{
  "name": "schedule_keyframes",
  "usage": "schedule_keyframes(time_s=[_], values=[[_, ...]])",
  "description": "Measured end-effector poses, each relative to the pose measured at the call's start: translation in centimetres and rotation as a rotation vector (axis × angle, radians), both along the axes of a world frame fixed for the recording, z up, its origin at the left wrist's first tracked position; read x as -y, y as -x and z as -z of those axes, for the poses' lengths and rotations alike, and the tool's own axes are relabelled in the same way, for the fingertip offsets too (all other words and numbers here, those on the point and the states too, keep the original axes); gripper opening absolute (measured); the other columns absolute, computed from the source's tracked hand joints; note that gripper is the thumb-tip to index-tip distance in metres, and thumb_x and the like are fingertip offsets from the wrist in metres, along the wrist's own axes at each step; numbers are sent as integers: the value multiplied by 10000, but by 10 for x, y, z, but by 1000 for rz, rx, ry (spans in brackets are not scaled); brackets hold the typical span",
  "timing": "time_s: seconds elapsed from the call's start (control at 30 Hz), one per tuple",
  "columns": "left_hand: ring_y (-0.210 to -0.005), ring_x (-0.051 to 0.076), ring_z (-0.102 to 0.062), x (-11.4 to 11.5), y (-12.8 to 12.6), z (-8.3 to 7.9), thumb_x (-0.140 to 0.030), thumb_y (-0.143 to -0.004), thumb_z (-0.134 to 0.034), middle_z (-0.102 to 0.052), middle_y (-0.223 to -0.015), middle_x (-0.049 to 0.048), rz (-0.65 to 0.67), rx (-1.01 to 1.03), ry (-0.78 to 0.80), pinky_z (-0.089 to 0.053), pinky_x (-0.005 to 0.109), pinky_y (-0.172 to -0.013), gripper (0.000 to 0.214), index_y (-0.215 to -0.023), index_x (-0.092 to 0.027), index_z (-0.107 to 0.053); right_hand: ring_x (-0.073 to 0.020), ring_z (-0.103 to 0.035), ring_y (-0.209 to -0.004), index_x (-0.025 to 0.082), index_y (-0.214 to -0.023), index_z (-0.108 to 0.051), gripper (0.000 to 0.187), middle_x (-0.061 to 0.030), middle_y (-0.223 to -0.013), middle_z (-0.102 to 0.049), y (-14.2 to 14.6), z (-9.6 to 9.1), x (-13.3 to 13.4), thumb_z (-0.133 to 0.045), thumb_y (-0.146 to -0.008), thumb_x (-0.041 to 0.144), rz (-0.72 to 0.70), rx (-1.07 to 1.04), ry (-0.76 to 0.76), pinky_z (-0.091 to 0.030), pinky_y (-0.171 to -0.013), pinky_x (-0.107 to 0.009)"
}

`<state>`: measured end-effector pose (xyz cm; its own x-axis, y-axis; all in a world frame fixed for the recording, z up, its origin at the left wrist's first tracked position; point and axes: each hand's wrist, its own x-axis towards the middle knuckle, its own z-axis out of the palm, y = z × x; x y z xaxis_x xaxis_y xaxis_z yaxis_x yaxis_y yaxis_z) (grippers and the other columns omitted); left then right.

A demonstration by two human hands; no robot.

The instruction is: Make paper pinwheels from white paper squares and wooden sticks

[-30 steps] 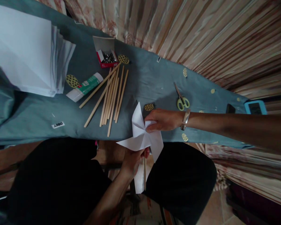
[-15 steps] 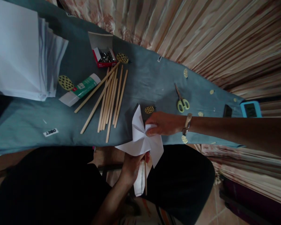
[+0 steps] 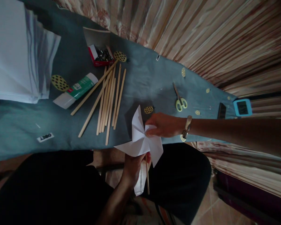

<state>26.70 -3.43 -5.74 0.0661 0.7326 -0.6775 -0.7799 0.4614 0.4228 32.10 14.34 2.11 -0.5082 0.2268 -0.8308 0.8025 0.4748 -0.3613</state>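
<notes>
A white paper pinwheel (image 3: 140, 143) is held over the table's front edge, its blades spread. My right hand (image 3: 159, 125) is closed on it from above, thumb and fingers pressed at the centre. From underneath, my left hand (image 3: 132, 165) grips the pinwheel, with its fingers partly hidden by the paper. A thin wooden stick (image 3: 147, 179) points down from behind the pinwheel, beside my left fingers; its upper end is hidden.
Several wooden sticks (image 3: 107, 103) lie left of the pinwheel, by a green-and-white glue tube (image 3: 77, 90) and an open box of metal pins (image 3: 100, 56). Green-handled scissors (image 3: 180, 103), a phone (image 3: 221, 111), a blue timer (image 3: 242, 107) and a paper stack (image 3: 9, 53) are also on the tablecloth.
The view has shifted slightly, so the table items sit a little farther left. Both hands keep their hold on the pinwheel, and the stick's lower end has swung slightly right.
</notes>
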Motion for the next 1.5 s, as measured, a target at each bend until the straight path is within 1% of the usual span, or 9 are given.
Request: schedule_keyframes(time_s=[0.1,0.3,0.47,0.63,0.73,0.93,1.1,1.37,1.5], values=[[-519,118,-483,0,-1,1,-402,-652,-767,-543,-533,-19,-24,25,35,-390,251,-539,315,-557,-182,-562,-92,-507,-588,112,-654,-644,166,40,-577,-526,0,1,1,-625,-801,187,20,14,-7,-330,-532,-191],[-512,115,-506,6,-5,13,-313,-688,-695,-586,-542,-10,-28,-3,-24,-416,260,-579,218,-564,-177,-578,-105,-546,-625,106,-692,-682,152,11,-621,-594,-3,2,5,-636,-795,208,97,28,-19,-347,-532,-185],[-497,118,-498,3,-5,11,-299,-643,-707,-584,-536,-22,-38,8,10,-414,263,-559,175,-593,-186,-582,-106,-546,-627,103,-712,-698,140,5,-634,-611,-2,0,7,-648,-785,211,147,67,-31,-355,-532,-185],[-508,121,-482,0,-2,4,-349,-671,-709,-551,-533,-20,9,-32,-18,-404,260,-554,244,-565,-194,-553,-104,-545,-637,77,-734,-703,162,-9,-643,-609,1,-2,3,-632,-808,202,71,25,-7,-358,-549,-186],[-519,125,-472,0,-1,3,-387,-683,-720,-535,-541,-20,24,-31,-21,-402,261,-557,285,-565,-198,-542,-91,-515,-595,75,-715,-697,166,6,-601,-569,4,-2,0,-630,-812,193,10,24,-10,-333,-533,-188],[-575,157,-503,6,-3,8,-385,-674,-750,-586,-602,12,27,-75,-7,-445,285,-609,259,-604,-203,-580,-92,-521,-588,74,-723,-710,155,8,-584,-550,10,-1,-6,-626,-805,175,-89,28,31,-317,-528,-194],[-591,164,-515,9,-6,14,-381,-687,-739,-593,-616,18,33,-90,-30,-450,285,-621,243,-613,-204,-589,-93,-515,-593,65,-741,-726,153,-10,-602,-587,10,-1,-5,-631,-802,169,-71,31,24,-330,-542,-199],[-560,137,-486,3,-3,5,-387,-735,-689,-547,-582,-12,44,-61,-33,-414,267,-602,281,-581,-199,-547,-96,-528,-607,69,-748,-737,158,3,-600,-559,9,1,-6,-657,-800,195,-70,31,23,-345,-552,-193],[-564,138,-490,4,-4,5,-379,-738,-683,-557,-595,-11,32,-62,-33,-414,267,-601,249,-609,-200,-568,-97,-535,-611,70,-765,-735,164,-8,-619,-600,8,-1,-5,-650,-812,202,-72,10,9,-339,-544,-192]])
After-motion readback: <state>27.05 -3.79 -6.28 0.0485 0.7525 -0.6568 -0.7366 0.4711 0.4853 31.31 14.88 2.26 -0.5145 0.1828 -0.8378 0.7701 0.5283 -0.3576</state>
